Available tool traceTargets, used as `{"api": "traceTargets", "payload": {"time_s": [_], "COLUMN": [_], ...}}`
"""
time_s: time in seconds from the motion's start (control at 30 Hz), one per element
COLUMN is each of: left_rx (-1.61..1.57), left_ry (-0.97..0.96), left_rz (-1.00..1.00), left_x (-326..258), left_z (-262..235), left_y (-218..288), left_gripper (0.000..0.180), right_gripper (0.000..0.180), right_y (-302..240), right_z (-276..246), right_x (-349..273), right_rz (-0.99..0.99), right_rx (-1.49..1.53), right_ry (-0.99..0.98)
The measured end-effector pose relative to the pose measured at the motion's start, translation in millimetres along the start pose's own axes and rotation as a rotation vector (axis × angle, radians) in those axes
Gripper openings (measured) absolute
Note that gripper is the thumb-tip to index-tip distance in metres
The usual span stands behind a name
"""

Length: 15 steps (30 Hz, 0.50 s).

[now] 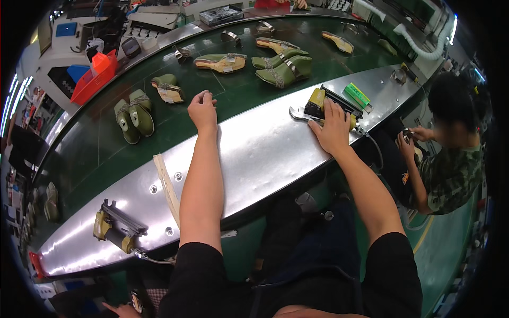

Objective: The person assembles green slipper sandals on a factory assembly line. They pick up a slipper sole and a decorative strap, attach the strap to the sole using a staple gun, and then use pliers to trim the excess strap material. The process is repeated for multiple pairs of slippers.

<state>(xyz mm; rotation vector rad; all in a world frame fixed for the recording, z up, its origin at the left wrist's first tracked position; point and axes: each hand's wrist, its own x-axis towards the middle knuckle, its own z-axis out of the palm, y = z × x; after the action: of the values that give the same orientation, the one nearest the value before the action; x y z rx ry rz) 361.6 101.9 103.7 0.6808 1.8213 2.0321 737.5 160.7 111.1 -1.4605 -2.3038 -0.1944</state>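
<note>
My left hand (203, 110) is over the far edge of the steel bench strip (249, 143), beside the green conveyor surface. Its fingers are curled closed, and what lies inside them, if anything, is hidden. My right hand (334, 130) is around the body of a yellow and black pneumatic nail gun (316, 102) lying on the steel. A metal wrench (299, 114) sits against the gun, close to my right thumb. Just beyond the gun is a small green box (357, 95). Nearest my left hand is a green shoe upper on a last (168, 89).
Green shoes (134, 116) stand in a pair at left; more lasted shoes (283, 69) and metal straps (230, 37) lie along the conveyor. A second nail gun (114, 228) and a wooden strip (167, 185) rest on the steel. A co-worker (453, 143) sits at right.
</note>
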Motion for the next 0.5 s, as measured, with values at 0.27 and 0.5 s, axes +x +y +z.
{"api": "traceTargets", "payload": {"time_s": [0.27,0.5], "left_rx": [-0.060,-0.059], "left_ry": [0.061,0.088], "left_rz": [-0.054,-0.121], "left_x": [2.4,2.0], "left_z": [-2.6,-3.9], "left_y": [2.5,10.0], "left_gripper": [0.025,0.025], "right_gripper": [0.081,0.075], "right_y": [-41.4,-150.4], "right_z": [-28.4,24.1], "right_x": [35.5,178.3], "right_rz": [-0.222,-0.469], "right_rx": [0.099,0.548], "right_ry": [0.125,0.061]}}
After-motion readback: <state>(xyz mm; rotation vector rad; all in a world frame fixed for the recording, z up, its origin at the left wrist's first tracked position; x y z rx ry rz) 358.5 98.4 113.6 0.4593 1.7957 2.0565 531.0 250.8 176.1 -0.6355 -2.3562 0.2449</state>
